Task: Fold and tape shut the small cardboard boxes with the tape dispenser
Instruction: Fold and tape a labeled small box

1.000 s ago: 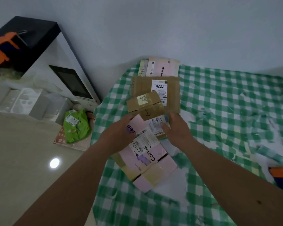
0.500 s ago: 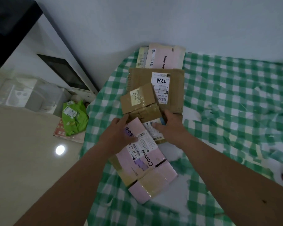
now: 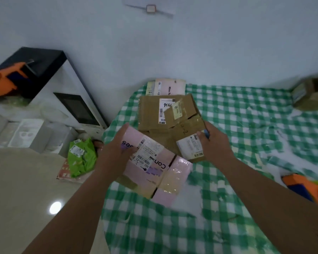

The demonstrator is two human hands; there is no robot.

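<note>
Boxes sit flattened in a pile on the green checked cloth point(image 3: 228, 114), none taped yet. Going left to right: an orange tape dispenser point(image 3: 3, 79) rests on the black-topped appliance, well away. Your left hand point(image 3: 116, 153) lies on the pink box point(image 3: 154, 173), fingers straight, pressing it flat. Your right hand point(image 3: 215, 142) pinches the edge of the small brown box point(image 3: 185, 129), which overlaps a bigger brown box point(image 3: 152, 114). A second orange dispenser point(image 3: 312, 189) lies far right on the cloth. Step looks like picking one box out of the pile. Next move: lift the brown one clear, open it up, fold flaps, then reach the near dispenser.
</note>
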